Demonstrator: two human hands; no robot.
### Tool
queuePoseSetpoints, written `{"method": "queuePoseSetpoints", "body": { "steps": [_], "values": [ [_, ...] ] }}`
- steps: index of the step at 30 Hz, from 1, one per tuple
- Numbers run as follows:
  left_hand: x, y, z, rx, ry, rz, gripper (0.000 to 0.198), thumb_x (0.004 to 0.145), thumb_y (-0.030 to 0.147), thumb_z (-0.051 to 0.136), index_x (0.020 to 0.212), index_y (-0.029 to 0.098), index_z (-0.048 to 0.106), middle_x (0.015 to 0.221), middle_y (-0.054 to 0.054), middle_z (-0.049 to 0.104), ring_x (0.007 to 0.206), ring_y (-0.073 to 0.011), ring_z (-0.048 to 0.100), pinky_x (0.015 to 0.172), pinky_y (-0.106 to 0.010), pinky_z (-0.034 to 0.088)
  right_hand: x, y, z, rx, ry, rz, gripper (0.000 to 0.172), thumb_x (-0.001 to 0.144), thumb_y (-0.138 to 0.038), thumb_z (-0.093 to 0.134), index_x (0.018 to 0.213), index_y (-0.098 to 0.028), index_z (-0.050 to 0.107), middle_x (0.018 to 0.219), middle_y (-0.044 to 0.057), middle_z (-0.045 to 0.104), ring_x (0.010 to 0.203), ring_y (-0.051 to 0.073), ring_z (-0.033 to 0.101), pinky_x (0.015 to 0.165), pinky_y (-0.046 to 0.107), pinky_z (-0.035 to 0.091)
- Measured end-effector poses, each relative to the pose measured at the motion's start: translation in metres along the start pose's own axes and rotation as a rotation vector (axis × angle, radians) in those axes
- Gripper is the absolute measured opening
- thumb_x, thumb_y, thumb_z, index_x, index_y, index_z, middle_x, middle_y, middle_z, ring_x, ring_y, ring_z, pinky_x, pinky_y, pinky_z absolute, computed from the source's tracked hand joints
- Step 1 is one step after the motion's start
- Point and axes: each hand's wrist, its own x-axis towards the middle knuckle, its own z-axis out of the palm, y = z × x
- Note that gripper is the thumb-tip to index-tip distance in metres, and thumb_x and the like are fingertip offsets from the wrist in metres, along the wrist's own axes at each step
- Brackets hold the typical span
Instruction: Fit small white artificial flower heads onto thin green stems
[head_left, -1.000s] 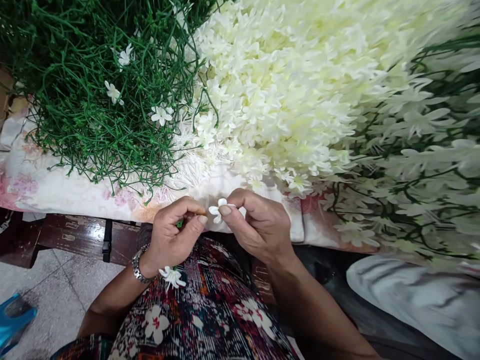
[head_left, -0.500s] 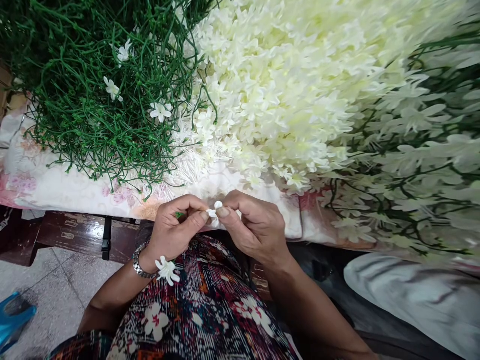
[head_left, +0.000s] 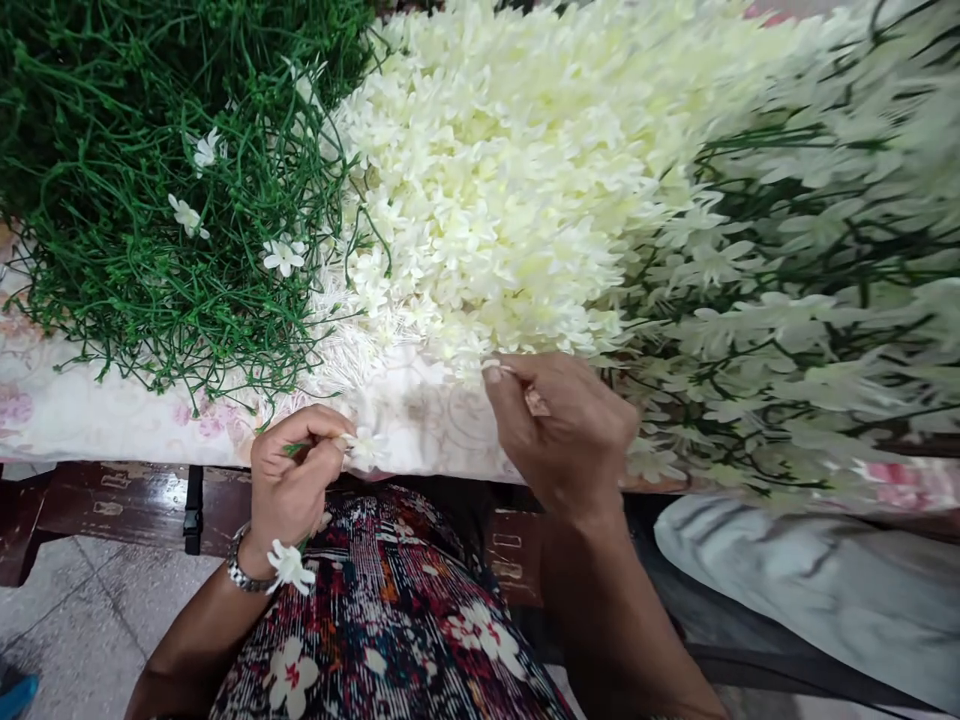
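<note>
My left hand [head_left: 292, 480] is closed on a thin green stem with a small white flower [head_left: 367, 447] on its tip; a second white flower [head_left: 291, 567] hangs by my wrist near the watch. My right hand [head_left: 562, 430] has reached up to the edge of a big heap of loose cream-white flowers [head_left: 510, 190], its fingers pinched together at the heap's lower edge; what they hold is too small to name. Both hands are over a pale floral cloth [head_left: 112, 410].
A tangle of bare green stems [head_left: 150, 200] with a few white flowers lies at the left. Finished stems with white flowers [head_left: 810, 300] are piled at the right. A dark wooden table edge [head_left: 120, 495], my patterned lap and a white bag [head_left: 825, 590] lie below.
My right hand has left the flower it was pressing on and moved up and right to the heap. The left hand keeps the stem, now bearing the flower. The view has shifted.
</note>
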Motion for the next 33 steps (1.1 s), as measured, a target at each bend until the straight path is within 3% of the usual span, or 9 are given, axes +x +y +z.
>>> {"method": "queuePoseSetpoints", "body": {
  "steps": [2,5,10,12,18,26,33],
  "values": [
    [0.000,-0.001,-0.003,0.045,-0.015,0.002,0.013,0.070,0.009,0.050,0.067,0.015,0.061,0.068,-0.002,0.055,0.050,-0.0064,0.043,0.044,-0.021,0.029,0.002,0.012,-0.002,-0.195,-0.090,-0.053,0.012,0.075,-0.019,0.052,0.085,-0.015,0.058,0.072,0.006,0.061,0.070,0.016,0.055,0.066,0.029,0.042],
    [-0.001,-0.003,-0.007,0.080,-0.003,0.020,0.012,0.071,0.011,0.050,0.067,0.016,0.060,0.069,-0.002,0.056,0.051,-0.0066,0.043,0.045,-0.021,0.030,0.001,0.018,-0.005,-0.275,-0.152,-0.075,0.020,0.077,-0.021,0.049,0.094,-0.015,0.058,0.079,0.008,0.062,0.075,0.018,0.056,0.069,0.030,0.042],
    [-0.002,-0.005,-0.012,0.111,0.072,0.045,0.012,0.070,0.010,0.050,0.066,0.016,0.059,0.068,-0.001,0.054,0.050,-0.0065,0.043,0.046,-0.022,0.031,0.001,0.004,-0.002,-0.162,0.017,-0.088,0.013,0.074,-0.017,0.052,0.085,-0.016,0.060,0.075,0.007,0.061,0.072,0.016,0.055,0.066,0.029,0.042],
    [-0.001,-0.004,-0.013,0.138,0.100,0.063,0.011,0.070,0.011,0.050,0.064,0.015,0.059,0.068,-0.001,0.055,0.050,-0.0069,0.043,0.046,-0.022,0.031,0.008,-0.008,0.004,-0.052,0.020,-0.152,0.006,0.072,-0.016,0.054,0.076,-0.016,0.059,0.071,0.005,0.061,0.068,0.014,0.054,0.064,0.027,0.042],
    [-0.001,-0.003,-0.016,0.234,0.151,0.081,0.010,0.068,0.014,0.051,0.060,0.016,0.057,0.066,-0.001,0.056,0.052,-0.0078,0.046,0.048,-0.022,0.035,0.028,-0.043,0.030,0.060,-0.297,-0.318,0.011,0.077,-0.017,0.049,0.074,-0.015,0.059,0.068,0.004,0.058,0.068,0.014,0.051,0.064,0.027,0.038],
    [-0.003,-0.005,-0.019,0.182,0.122,0.054,0.011,0.069,0.009,0.050,0.062,0.014,0.057,0.069,-0.002,0.054,0.061,-0.0091,0.049,0.050,-0.020,0.035,0.033,-0.058,0.047,-0.050,-0.428,-0.269,0.014,0.075,-0.016,0.047,0.066,-0.016,0.057,0.067,0.005,0.054,0.066,0.015,0.045,0.062,0.028,0.034],
    [-0.002,-0.007,-0.019,0.140,0.113,0.074,0.013,0.069,0.007,0.049,0.063,0.015,0.058,0.069,-0.001,0.054,0.060,-0.0085,0.048,0.049,-0.020,0.035,0.028,-0.056,0.044,0.136,-0.387,-0.185,0.014,0.076,-0.014,0.042,0.065,-0.016,0.051,0.064,0.004,0.051,0.064,0.014,0.046,0.062,0.027,0.038]
  ]
}}
